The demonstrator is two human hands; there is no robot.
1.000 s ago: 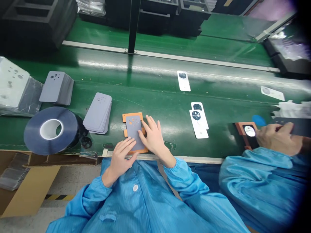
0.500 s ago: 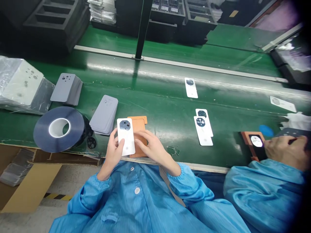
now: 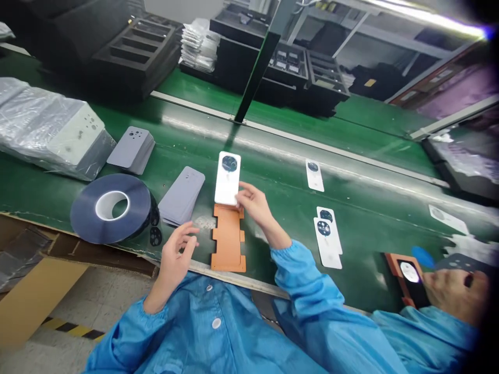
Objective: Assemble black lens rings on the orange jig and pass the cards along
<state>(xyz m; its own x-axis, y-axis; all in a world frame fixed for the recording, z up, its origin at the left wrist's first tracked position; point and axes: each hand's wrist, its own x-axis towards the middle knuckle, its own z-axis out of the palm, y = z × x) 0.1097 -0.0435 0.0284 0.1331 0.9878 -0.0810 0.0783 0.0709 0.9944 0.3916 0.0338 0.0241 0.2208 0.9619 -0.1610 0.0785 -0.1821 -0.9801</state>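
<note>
A white phone back panel [image 3: 226, 187] with a dark round camera area stands out just beyond the orange fixture [image 3: 228, 241]. My right hand [image 3: 256, 210] pinches it at its lower right corner. My left hand [image 3: 174, 259] is empty, its fingers loosely curled and apart, to the left of the fixture. Nothing lies in the fixture's flat recess. Left of it is a fanned stack of grey sheets [image 3: 181, 195], close beyond my left hand.
A large tape roll [image 3: 88, 208], another grey stack [image 3: 130, 145] and plastic-wrapped sheets [image 3: 78, 137] occupy the left. More white panels [image 3: 329, 252] [image 3: 315, 175] lie to the right. A co-worker's hand [image 3: 454, 291] is by a second orange fixture [image 3: 393, 265].
My right hand has moved the white panel away from me, past the fixture's far end. My left hand has let go of it and drawn back. The view has tilted up.
</note>
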